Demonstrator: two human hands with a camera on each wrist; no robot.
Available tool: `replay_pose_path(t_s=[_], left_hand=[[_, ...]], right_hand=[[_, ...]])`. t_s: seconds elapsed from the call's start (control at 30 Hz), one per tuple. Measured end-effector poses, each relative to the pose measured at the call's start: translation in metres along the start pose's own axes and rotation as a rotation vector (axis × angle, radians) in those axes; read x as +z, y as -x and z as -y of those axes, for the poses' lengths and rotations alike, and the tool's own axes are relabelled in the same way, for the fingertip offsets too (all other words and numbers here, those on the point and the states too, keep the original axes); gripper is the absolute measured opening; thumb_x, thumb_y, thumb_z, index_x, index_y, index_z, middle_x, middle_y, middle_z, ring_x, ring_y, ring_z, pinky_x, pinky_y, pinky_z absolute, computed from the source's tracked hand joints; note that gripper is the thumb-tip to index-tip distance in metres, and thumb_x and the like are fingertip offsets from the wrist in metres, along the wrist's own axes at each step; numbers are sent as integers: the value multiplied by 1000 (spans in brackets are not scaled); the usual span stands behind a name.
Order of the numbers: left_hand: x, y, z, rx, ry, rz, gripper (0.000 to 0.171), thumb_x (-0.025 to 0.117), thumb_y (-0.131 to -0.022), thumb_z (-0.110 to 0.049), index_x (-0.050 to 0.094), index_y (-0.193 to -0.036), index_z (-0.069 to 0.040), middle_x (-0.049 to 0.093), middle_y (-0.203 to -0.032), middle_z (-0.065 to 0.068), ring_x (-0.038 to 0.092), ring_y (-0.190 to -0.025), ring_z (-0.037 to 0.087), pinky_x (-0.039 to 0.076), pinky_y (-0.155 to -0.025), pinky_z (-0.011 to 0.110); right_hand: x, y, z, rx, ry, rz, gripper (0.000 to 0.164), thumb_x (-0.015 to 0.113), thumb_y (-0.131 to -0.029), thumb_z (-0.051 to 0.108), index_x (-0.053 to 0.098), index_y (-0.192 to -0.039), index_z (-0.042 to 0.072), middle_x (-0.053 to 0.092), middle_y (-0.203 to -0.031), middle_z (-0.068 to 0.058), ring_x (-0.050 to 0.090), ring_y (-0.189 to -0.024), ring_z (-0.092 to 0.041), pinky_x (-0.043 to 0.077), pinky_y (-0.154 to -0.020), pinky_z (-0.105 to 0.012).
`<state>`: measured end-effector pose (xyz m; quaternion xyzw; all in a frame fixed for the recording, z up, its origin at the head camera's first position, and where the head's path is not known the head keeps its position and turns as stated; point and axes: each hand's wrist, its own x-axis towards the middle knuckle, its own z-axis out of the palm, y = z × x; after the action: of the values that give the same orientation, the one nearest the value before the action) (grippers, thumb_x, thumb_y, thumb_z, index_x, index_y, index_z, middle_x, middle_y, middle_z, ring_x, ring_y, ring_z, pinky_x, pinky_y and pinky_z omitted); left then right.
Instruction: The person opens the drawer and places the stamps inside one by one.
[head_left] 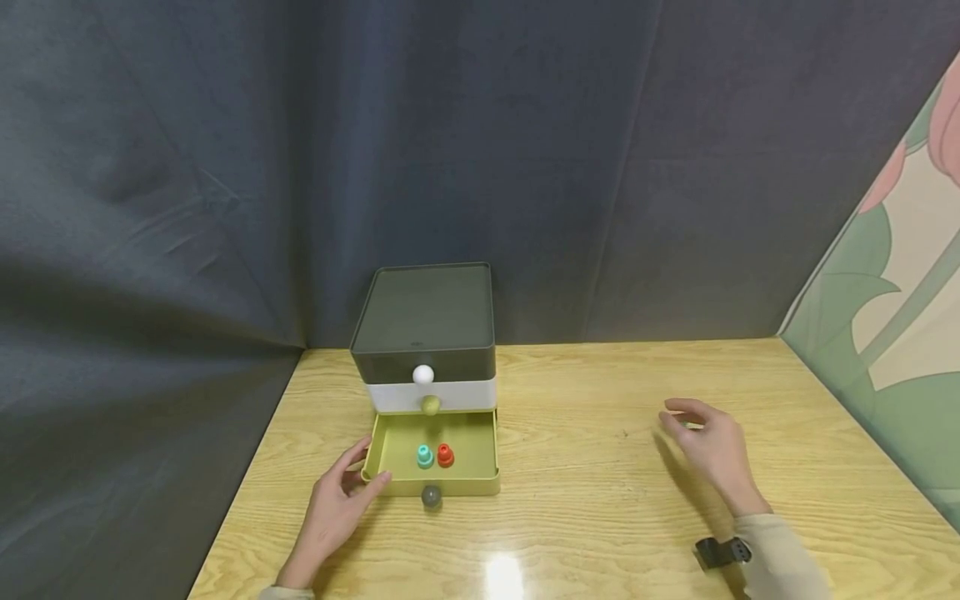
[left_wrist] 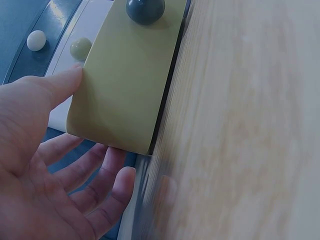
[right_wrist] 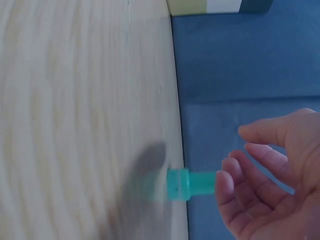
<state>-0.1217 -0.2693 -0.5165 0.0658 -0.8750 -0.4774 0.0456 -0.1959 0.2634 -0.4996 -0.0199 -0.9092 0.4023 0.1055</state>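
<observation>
The bottom drawer (head_left: pixel 472 487) of a small chest of drawers is pulled out; it is olive green with a dark round knob (head_left: pixel 431 497). A teal stepped plastic peg (head_left: pixel 425 457) and a red one (head_left: pixel 446 455) stand inside. My left hand (head_left: pixel 330 508) holds the drawer's left front corner, its thumb (left_wrist: pixel 67 85) at the front's upper edge and its fingers by the side. Far to the right, my right hand (head_left: pixel 708 446) is beside a green peg (right_wrist: pixel 200 183) on the table. Its thumb and fingers are apart and loosely bent; the fingers partly hide that peg.
Above the open drawer, the chest has a white drawer (head_left: pixel 390 397) and a dark grey one (head_left: pixel 386 367), both closed. The wooden table (head_left: pixel 577 467) meets a dark curtain (head_left: pixel 555 208) at the back. A flowered panel (head_left: pixel 900 333) stands at the right.
</observation>
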Motion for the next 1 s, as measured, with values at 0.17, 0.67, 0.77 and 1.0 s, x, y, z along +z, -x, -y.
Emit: replay_pose_path(t_s=[0.17, 0.67, 0.77, 1.0], left_hand=[[0, 0, 0, 0, 5, 4, 73, 83, -94, -35, 53, -157, -12, 67, -141, 21, 72, -114, 31, 57, -86, 25], [0, 1, -1, -13, 11, 5, 73, 82, -95, -36, 53, -157, -12, 67, -141, 20, 71, -116, 31, 56, -90, 26], [0, 0, -1, -17, 16, 7, 73, 82, -95, -36, 53, -157, -13, 67, -142, 19, 71, -115, 30, 56, -89, 25], [0, 1, -2, -14, 18, -2, 72, 82, -95, -36, 53, -157, -13, 67, -141, 19, 71, -114, 28, 55, -87, 23]], right_hand=[[-4, 0, -9, 40, 4, 0, 40, 69, -103, 29, 73, -129, -1, 77, -113, -29, 67, -77, -1, 52, -58, -23], [-12, -5, -23, 88, 13, 83, 51, 69, -104, 35, 66, -138, -3, 75, -117, -32, 76, -101, -44, 55, -64, -27], [-13, -6, -26, 82, 20, 113, 52, 66, -106, 36, 64, -139, -4, 73, -123, -33, 73, -107, -49, 60, -70, -34], [-14, -7, -29, 80, 13, 158, 53, 66, -106, 37, 64, -141, -4, 68, -136, -32, 73, -111, -48, 63, -79, -45]])
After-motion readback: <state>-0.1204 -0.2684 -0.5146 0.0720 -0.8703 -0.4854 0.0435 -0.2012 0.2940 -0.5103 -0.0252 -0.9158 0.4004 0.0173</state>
